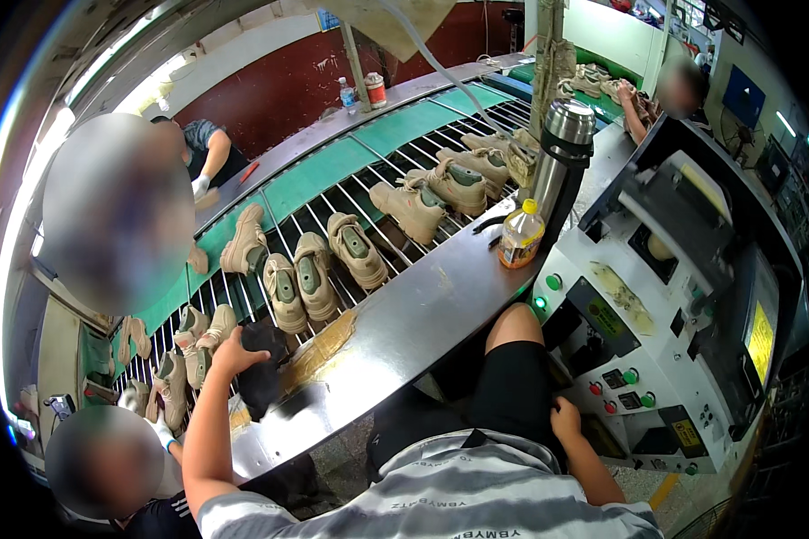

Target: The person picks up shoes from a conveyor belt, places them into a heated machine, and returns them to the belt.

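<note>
My left hand (pixel 232 356) reaches over the near edge of the wire rack, its thumb stretched apart from the fingers. Its fingertips are beside a beige lace-up shoe (pixel 217 329); whether they touch it I cannot tell. Just right of the hand is a black, blurred object (pixel 262 364) whose kind I cannot make out. Further right on the rack stand a pair of beige shoes (pixel 285 294) and another beige shoe (pixel 356 251). My right hand (pixel 566 420) hangs beside my right thigh near the machine, fingers loosely extended, with nothing visible in it.
A metal ledge (pixel 422 310) with brown tape borders the rack (pixel 404 153) and green belt (pixel 319 180). A steel flask (pixel 562 162) and yellow-capped bottle (pixel 520 235) stand right. A control machine (pixel 634 359) flanks my right leg. Co-workers are at left, across and far right.
</note>
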The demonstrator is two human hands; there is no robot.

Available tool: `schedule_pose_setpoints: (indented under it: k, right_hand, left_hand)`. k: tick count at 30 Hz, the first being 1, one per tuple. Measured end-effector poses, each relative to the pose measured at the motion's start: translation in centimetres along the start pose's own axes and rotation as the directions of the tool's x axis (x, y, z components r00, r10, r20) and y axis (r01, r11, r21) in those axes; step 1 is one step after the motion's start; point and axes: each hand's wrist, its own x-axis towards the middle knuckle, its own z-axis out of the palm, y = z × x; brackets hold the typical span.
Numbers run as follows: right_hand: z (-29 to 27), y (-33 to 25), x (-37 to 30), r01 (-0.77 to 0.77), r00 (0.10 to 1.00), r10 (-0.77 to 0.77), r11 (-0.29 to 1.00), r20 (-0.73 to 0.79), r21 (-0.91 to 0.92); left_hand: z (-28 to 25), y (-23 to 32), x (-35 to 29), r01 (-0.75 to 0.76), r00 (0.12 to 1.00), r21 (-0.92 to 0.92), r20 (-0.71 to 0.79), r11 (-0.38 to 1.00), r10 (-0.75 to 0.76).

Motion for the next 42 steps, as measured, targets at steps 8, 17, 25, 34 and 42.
schedule_pose_setpoints:
  k: [8, 17, 25, 34, 42]
  right_hand:
    - [-0.6, -2.0, 3.6, 0.060, 0.995, -0.051, 0.993, -0.087, 0.102]
    - [-11.4, -10.5, 6.8, 0.557, 0.684, -0.402, 0.827, -0.609, 0.080]
    - [-20.8, -9.7, 18.5, 0.405, 0.524, -0.372, 0.900, -0.766, -0.160]
    - [-33.9, -7.3, 36.2, -0.482, 0.701, 0.477, 0.865, -0.531, 0.140]
    - [-34.1, -7.6, 37.4, -0.562, 0.676, 0.585, 0.803, -0.448, 0.201]
  left_hand:
    - [12.1, -3.2, 1.6, -0.096, 0.966, -0.652, -0.243, 0.752, -0.087]
    - [17.7, 10.1, -3.6, -0.151, 0.988, -0.857, -0.140, 0.492, 0.060]
    - [20.6, 24.4, -0.1, -0.182, 0.982, -0.936, -0.187, 0.300, 0.013]
    - [20.5, 29.8, 0.9, -0.256, 0.958, -0.849, -0.286, 0.462, 0.007]
    - [20.3, 29.6, 1.3, -0.349, 0.909, -0.704, -0.414, 0.619, 0.042]
